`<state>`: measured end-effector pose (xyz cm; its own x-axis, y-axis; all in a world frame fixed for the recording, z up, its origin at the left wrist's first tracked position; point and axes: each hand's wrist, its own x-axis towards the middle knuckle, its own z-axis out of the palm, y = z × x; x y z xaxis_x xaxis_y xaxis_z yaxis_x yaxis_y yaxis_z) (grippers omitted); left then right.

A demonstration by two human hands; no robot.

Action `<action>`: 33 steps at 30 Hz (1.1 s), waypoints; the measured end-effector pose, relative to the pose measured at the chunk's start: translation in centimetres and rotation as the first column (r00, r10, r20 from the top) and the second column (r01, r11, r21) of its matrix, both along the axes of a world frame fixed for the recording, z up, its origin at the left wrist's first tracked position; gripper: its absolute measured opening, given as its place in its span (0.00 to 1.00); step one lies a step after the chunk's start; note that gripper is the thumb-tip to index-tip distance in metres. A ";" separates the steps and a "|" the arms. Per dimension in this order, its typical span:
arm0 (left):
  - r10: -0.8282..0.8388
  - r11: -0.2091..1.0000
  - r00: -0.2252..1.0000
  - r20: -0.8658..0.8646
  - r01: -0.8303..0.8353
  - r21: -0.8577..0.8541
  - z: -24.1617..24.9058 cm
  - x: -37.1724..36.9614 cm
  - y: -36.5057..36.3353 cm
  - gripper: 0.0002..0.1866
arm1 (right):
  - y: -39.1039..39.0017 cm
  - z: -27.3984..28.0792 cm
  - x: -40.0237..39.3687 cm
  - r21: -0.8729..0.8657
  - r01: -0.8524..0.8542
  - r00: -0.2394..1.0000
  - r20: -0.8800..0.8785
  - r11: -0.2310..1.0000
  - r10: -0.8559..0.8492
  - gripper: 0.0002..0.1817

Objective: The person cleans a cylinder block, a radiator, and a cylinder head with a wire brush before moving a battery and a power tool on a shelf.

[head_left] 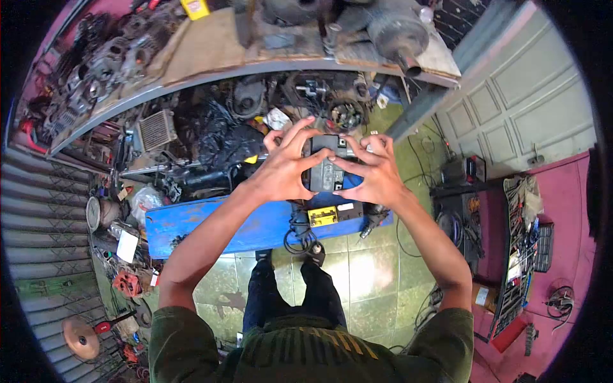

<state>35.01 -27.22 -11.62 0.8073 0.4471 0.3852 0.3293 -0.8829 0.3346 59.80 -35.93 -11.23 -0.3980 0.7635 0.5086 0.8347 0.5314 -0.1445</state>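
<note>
left hand [285, 167] + right hand [377, 172]: both gripping black battery [325, 167] | above blue bench [211, 225]

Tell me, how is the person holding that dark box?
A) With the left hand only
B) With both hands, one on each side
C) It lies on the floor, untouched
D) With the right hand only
B: the left hand and the right hand both grip the dark box, raised above the blue bench.
</note>
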 end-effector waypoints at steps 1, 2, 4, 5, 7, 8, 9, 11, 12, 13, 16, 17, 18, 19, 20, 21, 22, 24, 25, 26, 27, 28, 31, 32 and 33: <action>0.007 1.000 1.000 0.005 -0.007 0.016 1.4 -1.1 0.1 0.43 | 0.3 1.4 -1.1 0.016 -0.007 1.000 0.005 1.000 0.007 0.38; 0.015 0.999 1.000 0.014 -0.015 0.034 2.7 -2.2 0.2 0.43 | 0.5 2.6 -2.1 0.032 -0.015 1.000 -0.002 0.999 0.015 0.38; 0.008 0.997 0.999 0.049 -0.011 0.070 5.2 -4.3 0.6 0.43 | 1.0 5.3 -4.0 0.076 -0.027 0.999 0.019 0.997 0.026 0.39; 0.008 0.996 0.998 0.056 -0.012 0.085 6.4 -5.5 1.1 0.43 | 1.5 6.5 -5.1 0.090 -0.028 0.999 0.026 0.996 0.026 0.39; 0.002 0.993 1.000 0.018 -0.004 0.121 8.7 -8.1 2.1 0.42 | 2.4 8.5 -7.6 0.115 -0.051 0.999 0.009 0.992 0.050 0.39; -0.005 0.989 0.999 0.035 0.000 0.146 9.6 -9.4 2.7 0.42 | 3.1 9.5 -8.9 0.129 -0.061 0.998 0.018 0.990 0.059 0.39; -0.002 0.985 0.999 0.051 -0.007 0.170 10.5 -10.6 3.3 0.44 | 3.8 10.5 -10.1 0.141 -0.068 0.998 0.024 0.988 0.065 0.39; 0.011 0.974 0.997 0.072 -0.027 0.226 12.2 -12.8 4.5 0.44 | 5.0 12.3 -12.5 0.198 -0.058 0.997 0.064 0.978 0.046 0.39; 0.011 0.969 0.997 0.081 -0.031 0.247 13.2 -13.8 5.3 0.43 | 5.8 13.1 -13.5 0.211 -0.055 0.997 0.059 0.976 0.043 0.40; 0.011 0.964 0.996 0.087 -0.033 0.262 14.3 -14.9 6.0 0.43 | 6.6 14.1 -14.5 0.226 -0.057 0.997 0.066 0.972 0.043 0.40; 0.050 0.942 0.995 0.090 -0.077 0.326 17.2 -17.4 8.6 0.43 | 9.6 17.4 -16.9 0.307 -0.085 0.992 0.111 0.948 0.053 0.41; 0.044 0.922 0.994 0.103 -0.080 0.380 18.1 -18.0 9.6 0.45 | 10.9 18.1 -17.3 0.288 -0.086 0.992 0.116 0.954 0.054 0.42; 0.053 0.917 0.992 0.110 -0.092 0.389 18.8 -18.4 10.8 0.45 | 12.2 19.0 -17.8 0.293 -0.078 0.990 0.133 0.953 0.040 0.42; 0.062 0.913 0.991 0.118 -0.104 0.395 19.4 -18.7 11.9 0.46 | 13.4 19.8 -18.1 0.296 -0.071 0.988 0.151 0.953 0.026 0.41; 0.086 0.908 0.990 0.109 -0.123 0.401 20.0 -19.0 12.9 0.46 | 14.6 20.5 -18.5 0.283 -0.061 0.986 0.165 0.957 0.014 0.40; 0.086 0.904 0.990 0.112 -0.125 0.409 20.5 -19.2 14.1 0.46 | 15.8 21.3 -18.7 0.249 -0.056 0.984 0.179 0.967 0.011 0.42; 0.113 0.907 0.989 0.097 -0.142 0.397 20.8 -19.3 15.2 0.47 | 17.0 21.8 -18.8 0.232 -0.053 0.983 0.185 0.971 0.009 0.43; 0.124 0.916 0.989 0.082 -0.146 0.373 21.2 -19.3 17.5 0.49 | 19.2 22.2 -18.9 0.220 -0.044 0.983 0.186 0.974 0.002 0.43; 0.124 0.914 0.989 0.082 -0.145 0.378 21.1 -19.3 18.4 0.49 | 20.4 22.2 -19.0 0.174 -0.038 0.984 0.180 0.984 0.007 0.44; 0.133 0.925 0.990 0.053 -0.143 0.352 21.1 -19.1 19.5 0.49 | 21.4 22.2 -18.9 0.133 -0.037 0.984 0.177 0.990 0.013 0.45; 0.142 0.934 0.990 0.023 -0.142 0.328 21.3 -19.0 20.2 0.49 | 22.2 22.3 -19.0 0.146 -0.040 0.984 0.179 0.988 0.013 0.45; 0.166 0.933 0.986 -0.008 -0.154 0.325 21.3 -19.0 20.8 0.50 | 22.9 22.2 -19.0 0.083 -0.029 0.987 0.161 0.996 0.016 0.45; 0.195 0.962 0.978 -0.074 -0.176 0.211 21.2 -18.8 22.4 0.51 | 25.1 21.7 -18.6 -0.076 -0.029 0.998 0.045 0.997 0.032 0.47; 0.194 0.962 0.978 -0.074 -0.175 0.210 21.3 -18.7 23.0 0.51 | 25.8 21.6 -18.3 -0.103 -0.019 0.999 0.046 0.995 0.023 0.45; 0.199 0.969 0.977 -0.080 -0.184 0.165 21.3 -18.7 24.0 0.52 | 26.3 21.5 -18.1 -0.133 -0.009 0.999 0.048 0.991 0.016 0.43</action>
<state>16.32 -3.25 9.70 0.7488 0.5376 0.3877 0.5212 -0.8389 0.1565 41.71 -9.65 10.32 -0.4300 0.8176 0.3830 0.8359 0.5208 -0.1732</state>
